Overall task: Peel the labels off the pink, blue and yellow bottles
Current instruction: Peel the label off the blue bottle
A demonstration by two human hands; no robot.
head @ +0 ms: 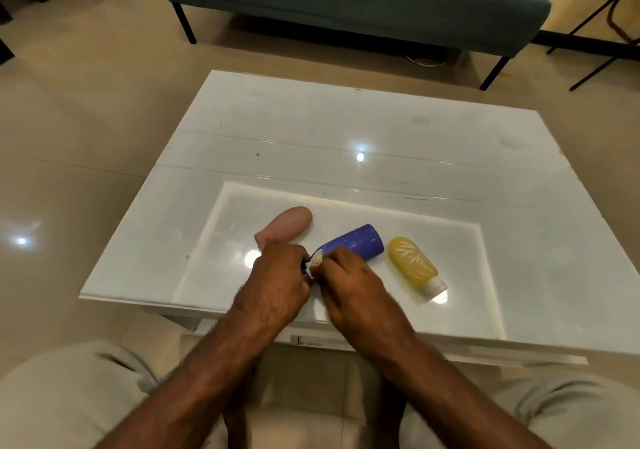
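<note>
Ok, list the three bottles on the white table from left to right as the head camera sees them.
pink bottle → blue bottle, which both hands are working on → yellow bottle, lying apart at the right.

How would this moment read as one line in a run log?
step: peeling blue bottle label | left hand: grips its near end | right hand: pinches whitish label scrap | pink bottle, yellow bottle: lying untouched
</note>
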